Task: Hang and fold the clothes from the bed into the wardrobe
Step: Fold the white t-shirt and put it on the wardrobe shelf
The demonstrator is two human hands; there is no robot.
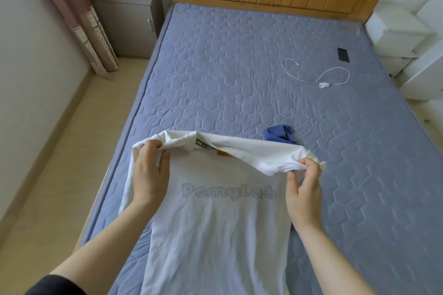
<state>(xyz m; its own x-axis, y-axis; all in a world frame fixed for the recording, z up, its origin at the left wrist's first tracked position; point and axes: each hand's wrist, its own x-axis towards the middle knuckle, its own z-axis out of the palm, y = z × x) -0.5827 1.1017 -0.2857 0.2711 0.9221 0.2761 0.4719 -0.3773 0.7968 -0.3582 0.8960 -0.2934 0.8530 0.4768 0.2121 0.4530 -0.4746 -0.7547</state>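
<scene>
white shirt [215, 223], blue hexagon-quilted mattress [239, 67], blue garment [279, 134]

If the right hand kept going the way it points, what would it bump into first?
The right hand pinches the white shirt, so that cloth comes first. Past it, the line seems to lead to the blue garment on the bed, though depth is unclear.

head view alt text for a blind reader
The left hand grips and the right hand pinches the shoulders of a white t-shirt held over a blue quilted mattress. Behind it lie a blue garment, a white charger and a black phone.
</scene>
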